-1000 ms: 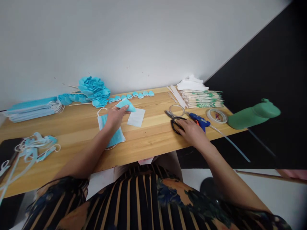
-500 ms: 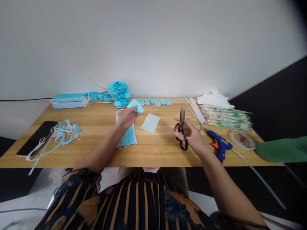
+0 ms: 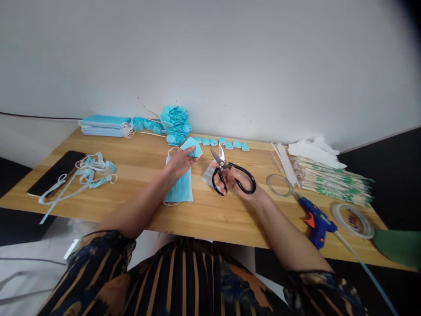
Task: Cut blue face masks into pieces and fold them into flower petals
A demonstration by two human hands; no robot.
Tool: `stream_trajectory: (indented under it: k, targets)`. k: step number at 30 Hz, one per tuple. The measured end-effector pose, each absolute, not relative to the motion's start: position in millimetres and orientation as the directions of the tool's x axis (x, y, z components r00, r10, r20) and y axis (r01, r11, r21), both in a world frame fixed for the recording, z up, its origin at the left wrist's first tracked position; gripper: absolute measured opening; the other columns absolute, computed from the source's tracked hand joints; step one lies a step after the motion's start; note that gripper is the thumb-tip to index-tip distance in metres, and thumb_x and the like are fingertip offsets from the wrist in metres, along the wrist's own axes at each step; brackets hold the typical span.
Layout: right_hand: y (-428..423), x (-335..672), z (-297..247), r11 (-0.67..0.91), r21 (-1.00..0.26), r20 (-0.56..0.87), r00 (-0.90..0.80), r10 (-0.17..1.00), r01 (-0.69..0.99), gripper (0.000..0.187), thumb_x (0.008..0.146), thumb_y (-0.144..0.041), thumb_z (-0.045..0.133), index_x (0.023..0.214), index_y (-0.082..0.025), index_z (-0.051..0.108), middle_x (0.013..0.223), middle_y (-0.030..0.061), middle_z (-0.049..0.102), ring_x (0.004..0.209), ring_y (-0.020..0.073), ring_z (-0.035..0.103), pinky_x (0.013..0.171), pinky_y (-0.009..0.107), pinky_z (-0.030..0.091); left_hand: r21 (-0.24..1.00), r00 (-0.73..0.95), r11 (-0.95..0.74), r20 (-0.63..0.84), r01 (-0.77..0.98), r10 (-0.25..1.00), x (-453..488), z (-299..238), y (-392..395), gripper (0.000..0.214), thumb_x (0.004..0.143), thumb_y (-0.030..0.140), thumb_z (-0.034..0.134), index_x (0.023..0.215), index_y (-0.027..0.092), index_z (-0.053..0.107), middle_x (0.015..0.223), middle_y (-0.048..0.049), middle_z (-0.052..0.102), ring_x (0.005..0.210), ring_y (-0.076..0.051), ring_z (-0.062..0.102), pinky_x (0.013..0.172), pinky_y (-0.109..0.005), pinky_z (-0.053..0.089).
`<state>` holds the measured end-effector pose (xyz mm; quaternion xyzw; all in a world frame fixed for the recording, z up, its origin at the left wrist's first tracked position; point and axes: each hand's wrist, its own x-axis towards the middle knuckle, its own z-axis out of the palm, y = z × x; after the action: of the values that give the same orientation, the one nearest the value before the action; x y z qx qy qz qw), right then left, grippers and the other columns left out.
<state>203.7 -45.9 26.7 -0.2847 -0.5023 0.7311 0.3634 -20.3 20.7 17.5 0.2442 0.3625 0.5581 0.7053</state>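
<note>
The folded blue piece is held above the table, slightly left of its middle and nearer the back edge. My left grip is closed on it, thumb across the near face at the lower right corner. I judge it light, soft and easily creased, with folds that may spring apart; a flat pinch at the layered corner should keep them together, and hard squeezing would crumple it.

The scissors lie just to its right, blades parted, tips near the piece but not touching. My right grip is closed about their black handles; which finger sits in which loop I cannot tell. I take them to be stiff and much heavier, best held by the loops, clear of the blades.

Beneath the right grip, partly hidden, is a thin white sheet. A blue mask lies flat between the left grip and the front edge.

Along the back edge runs a row of small blue pieces, with a blue petalled bunch to their left and a mask stack near the back left corner. Toward the right front corner lie a glue gun and a tape roll.
</note>
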Motion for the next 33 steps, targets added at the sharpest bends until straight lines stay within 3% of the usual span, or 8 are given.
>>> stream_trajectory:
  k: [7,14,22,33]
  targets:
    - [-55.0,201.5,17.2,-0.313,-0.916,-0.093,-0.625,0.775,-0.252,0.07,0.089,-0.074,0.064,0.126,-0.015,0.072,0.078,0.0041,0.064,0.056,0.0113,0.047,0.042,0.023,0.042,0.765,0.11,0.265,-0.249,-0.587,0.962,-19.4,17.1,18.9,0.022,0.075,0.015,0.087,0.072,0.013,0.065,0.063,0.0017,0.07,0.059,-0.01,0.067,0.055,-0.021,0.051]
    - [-53.9,196.2,10.7,-0.332,-0.906,-0.108,-0.615,0.781,-0.263,0.068,0.086,-0.074,0.067,0.122,-0.016,0.073,0.076,0.0035,0.065,0.056,0.011,0.047,0.041,0.022,0.043,0.781,0.117,0.254,-0.229,-0.57,0.966,-17.3,18.5,16.6,0.02,0.077,0.015,0.085,0.074,0.013,0.065,0.063,0.0014,0.07,0.061,-0.011,0.068,0.057,-0.022,0.052]
    - [-53.1,196.1,9.1,-0.317,-0.907,-0.093,-0.601,0.794,-0.278,0.069,0.087,-0.073,0.068,0.124,-0.015,0.073,0.077,0.003,0.065,0.055,0.0107,0.048,0.041,0.023,0.043,0.781,0.143,0.256,-0.213,-0.57,0.967,-16.9,19.5,15.2,0.025,0.07,0.016,0.089,0.075,0.015,0.065,0.065,0.0018,0.07,0.064,-0.012,0.069,0.057,-0.022,0.053]
    - [-50.9,193.9,6.8,-0.335,-0.906,-0.119,-0.601,0.79,-0.261,0.07,0.082,-0.076,0.071,0.118,-0.016,0.072,0.076,0.0024,0.065,0.055,0.0112,0.05,0.042,0.023,0.046,0.85,0.201,0.216,-0.133,-0.48,0.971,-10.0,6.7,9.7,0.036,0.065,0.034,0.095,0.082,0.015,0.069,0.076,-0.0023,0.075,0.077,-0.018,0.075,0.071,-0.029,0.062]
